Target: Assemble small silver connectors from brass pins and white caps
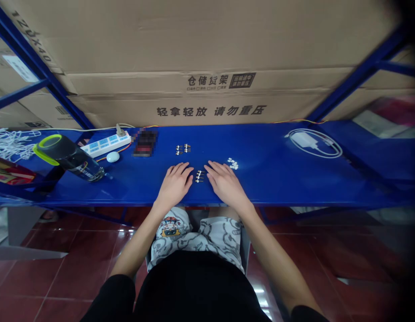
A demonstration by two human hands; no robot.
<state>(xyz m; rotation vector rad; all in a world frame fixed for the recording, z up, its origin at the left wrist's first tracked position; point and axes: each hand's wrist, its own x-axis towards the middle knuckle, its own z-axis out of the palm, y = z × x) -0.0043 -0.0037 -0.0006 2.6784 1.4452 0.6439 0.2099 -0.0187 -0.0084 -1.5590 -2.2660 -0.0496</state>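
My left hand and my right hand lie palm down on a blue shelf board, fingers stretched out, holding nothing. Between the two hands sits a small cluster of tiny metal pin-like parts. A second group of the same parts lies further back, beyond my left hand. Several small white round pieces rest just past my right hand's fingertips.
A white power strip, a pale blue mouse-shaped object and a dark bottle with a green ring sit at the left. A white charger with coiled cable lies at the right. Cardboard boxes fill the back.
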